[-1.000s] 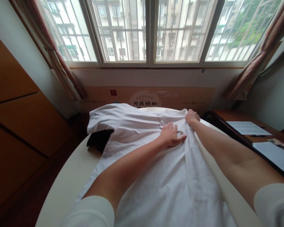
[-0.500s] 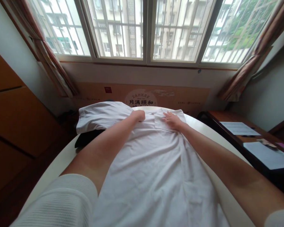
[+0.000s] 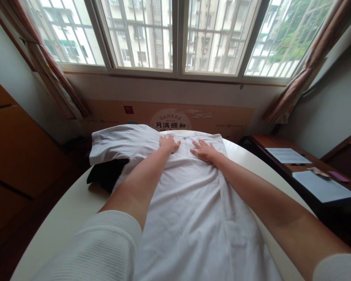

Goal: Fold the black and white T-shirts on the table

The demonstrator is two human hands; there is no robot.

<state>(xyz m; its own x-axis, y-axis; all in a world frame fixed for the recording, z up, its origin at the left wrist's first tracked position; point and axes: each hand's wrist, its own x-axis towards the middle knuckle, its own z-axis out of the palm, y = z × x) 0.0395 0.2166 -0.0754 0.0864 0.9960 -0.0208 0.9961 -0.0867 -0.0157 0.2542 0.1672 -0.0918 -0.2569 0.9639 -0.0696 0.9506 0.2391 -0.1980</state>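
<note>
A white short-sleeved shirt (image 3: 187, 203) lies spread over a round white table (image 3: 58, 218), wrinkled along its length. One sleeve (image 3: 117, 144) reaches out to the left, while the right part looks folded inward. My left hand (image 3: 169, 144) rests flat on the far end of the shirt, fingers spread. To its right, my right hand (image 3: 204, 150) also presses on the fabric with the fingers apart. Under the left sleeve a black item (image 3: 105, 173) shows in part; its kind is hidden.
On the right stands a dark wooden desk (image 3: 260, 141) with papers (image 3: 323, 186), a pen (image 3: 297, 164) and a pink item (image 3: 338, 176). Behind the table a printed cardboard panel (image 3: 234, 117) leans below the barred window (image 3: 178, 72). An orange-brown cabinet (image 3: 26, 152) is at left.
My left hand has opened from a closed grip and now lies flat on the shirt. My right hand has slid slightly left. The view has shifted a little.
</note>
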